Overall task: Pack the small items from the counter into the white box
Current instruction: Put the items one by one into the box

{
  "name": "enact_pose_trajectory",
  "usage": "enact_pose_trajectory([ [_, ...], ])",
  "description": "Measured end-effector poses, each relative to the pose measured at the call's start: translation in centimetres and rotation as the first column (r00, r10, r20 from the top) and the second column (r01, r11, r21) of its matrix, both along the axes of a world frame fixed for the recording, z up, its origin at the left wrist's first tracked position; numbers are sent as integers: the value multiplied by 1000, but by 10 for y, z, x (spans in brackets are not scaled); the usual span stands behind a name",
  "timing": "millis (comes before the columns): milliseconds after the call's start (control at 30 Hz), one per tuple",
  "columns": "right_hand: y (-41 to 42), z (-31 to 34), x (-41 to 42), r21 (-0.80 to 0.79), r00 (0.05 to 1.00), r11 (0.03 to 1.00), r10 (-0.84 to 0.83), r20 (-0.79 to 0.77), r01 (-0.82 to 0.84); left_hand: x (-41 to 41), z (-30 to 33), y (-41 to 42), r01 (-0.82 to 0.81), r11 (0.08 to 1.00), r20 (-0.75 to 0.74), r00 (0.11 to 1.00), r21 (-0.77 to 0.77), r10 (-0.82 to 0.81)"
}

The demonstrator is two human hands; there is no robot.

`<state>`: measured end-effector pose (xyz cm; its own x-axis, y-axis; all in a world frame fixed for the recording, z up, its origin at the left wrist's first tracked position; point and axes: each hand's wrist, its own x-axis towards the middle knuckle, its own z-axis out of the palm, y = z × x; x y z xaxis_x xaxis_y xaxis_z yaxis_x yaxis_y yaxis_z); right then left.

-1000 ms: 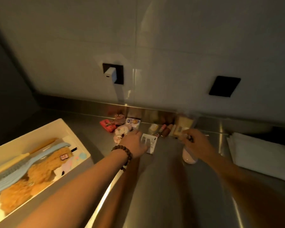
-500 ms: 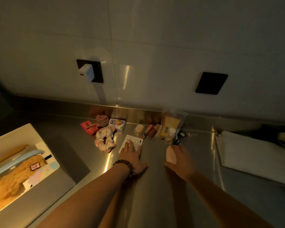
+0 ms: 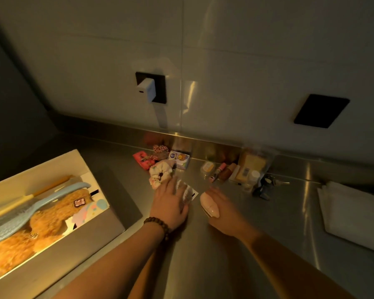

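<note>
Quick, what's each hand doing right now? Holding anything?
Left hand: open, lying flat on the white card on the counter, not gripping it.
Right hand: closed around a small pale pink object.

I see the box (image 3: pixel 82 167) at the bench's (image 3: pixel 289 244) left, the small items (image 3: pixel 181 161) along the back wall, folded cloth (image 3: pixel 354 214) right.
</note>
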<state>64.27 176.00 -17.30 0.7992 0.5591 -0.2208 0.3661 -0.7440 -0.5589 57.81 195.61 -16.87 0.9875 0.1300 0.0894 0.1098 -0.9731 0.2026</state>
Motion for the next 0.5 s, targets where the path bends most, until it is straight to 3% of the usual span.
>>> enact_pose_trajectory([
  [133,13,-1,8,-43,999,999,-26,41,28,20,13,22,-233,966,142,958,-113,248],
  [267,18,-5,14,-14,997,998,-69,33,69,36,9,41,-404,890,-18,912,-213,410],
  [367,18,-9,18,7,997,998,-69,37,69,38,2,48,-409,861,-118,913,-303,392],
  [500,14,-11,20,29,997,998,-63,35,62,30,1,40,-352,806,-14,919,-477,394],
])
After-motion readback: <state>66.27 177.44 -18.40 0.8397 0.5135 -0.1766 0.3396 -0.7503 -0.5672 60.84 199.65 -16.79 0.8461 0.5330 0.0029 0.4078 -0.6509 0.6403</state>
